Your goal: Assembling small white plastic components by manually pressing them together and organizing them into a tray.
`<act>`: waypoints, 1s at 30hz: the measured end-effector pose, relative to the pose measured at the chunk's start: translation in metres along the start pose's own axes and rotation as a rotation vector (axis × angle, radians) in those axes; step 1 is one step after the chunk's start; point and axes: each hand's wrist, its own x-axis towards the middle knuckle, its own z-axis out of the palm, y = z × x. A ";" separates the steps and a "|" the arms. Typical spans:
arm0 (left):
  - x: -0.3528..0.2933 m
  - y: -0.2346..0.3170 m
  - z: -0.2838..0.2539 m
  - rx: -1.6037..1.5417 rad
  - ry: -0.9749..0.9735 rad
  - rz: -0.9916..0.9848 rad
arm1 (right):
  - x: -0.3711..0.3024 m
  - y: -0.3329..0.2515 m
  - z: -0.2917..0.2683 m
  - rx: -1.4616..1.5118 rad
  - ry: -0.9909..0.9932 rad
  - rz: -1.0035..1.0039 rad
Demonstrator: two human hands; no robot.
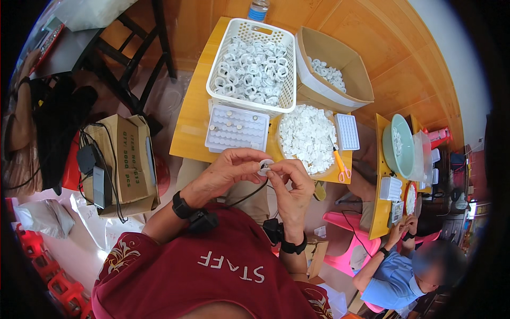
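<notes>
A small round white plastic part (265, 165) with a dark spot in it is pinched between both hands, just in front of the table edge. My left hand (229, 171) grips it from the left with thumb and forefinger. From the right, the fingertips of my right hand (293, 187) close on its other side. Beyond the hands lies a white ridged tray (249, 139) with several small round metal pieces on it. A shallow round container (280, 151) heaped with small white pieces (307, 135) stands to the right of the tray.
Behind the tray, a white perforated basket (213, 80) holds white ring-shaped parts. A cardboard box (350, 69) with similar parts stands beside it. Orange-handled scissors (340, 162) rest by the white pieces. At far right another person (393, 276) works at a second table; a carton (127, 175) stands left.
</notes>
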 end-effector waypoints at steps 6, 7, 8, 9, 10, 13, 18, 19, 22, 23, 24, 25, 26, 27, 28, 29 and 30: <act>0.001 -0.005 -0.001 -0.025 0.012 0.007 | 0.000 0.000 0.002 -0.013 -0.006 0.025; 0.001 -0.005 -0.001 -0.025 0.011 0.007 | 0.000 0.000 0.002 -0.017 0.007 0.032; 0.001 -0.005 -0.001 -0.025 0.014 0.000 | 0.000 0.000 0.002 -0.017 0.007 0.032; 0.001 -0.005 0.000 -0.024 0.017 -0.006 | 0.000 0.000 0.001 -0.020 -0.002 0.027; 0.001 -0.005 0.000 -0.024 0.017 -0.006 | 0.000 -0.001 0.001 -0.022 -0.011 0.023; 0.001 -0.004 0.000 -0.025 0.021 -0.027 | 0.001 -0.004 0.001 -0.136 -0.030 -0.061; 0.002 -0.005 0.004 0.023 0.062 0.025 | -0.001 0.002 0.007 -0.345 0.036 -0.301; 0.003 -0.005 0.004 0.024 0.061 0.024 | -0.001 0.005 0.007 -0.385 0.050 -0.374; 0.004 -0.005 0.005 0.147 0.065 0.069 | -0.004 0.009 0.009 -0.382 0.057 -0.358; 0.004 -0.003 0.008 0.190 0.079 0.115 | -0.005 0.008 0.009 -0.381 0.057 -0.357; 0.004 -0.002 0.010 0.233 0.092 0.161 | -0.006 0.004 0.008 -0.271 0.078 -0.244; 0.004 -0.002 0.012 0.234 0.093 0.161 | -0.006 0.003 0.008 -0.161 0.099 -0.131; 0.005 -0.002 0.013 0.248 0.117 0.180 | -0.007 0.005 0.007 -0.161 0.098 -0.131; 0.005 -0.003 0.015 0.262 0.140 0.200 | -0.008 0.011 0.004 -0.053 0.105 -0.042; 0.006 -0.004 0.016 0.263 0.139 0.200 | -0.008 0.015 0.003 0.054 0.111 0.047; 0.007 -0.004 0.017 0.295 0.147 0.207 | -0.009 0.018 0.003 0.054 0.112 0.047; 0.007 -0.005 0.018 0.327 0.154 0.212 | -0.009 0.020 0.005 0.149 0.101 0.115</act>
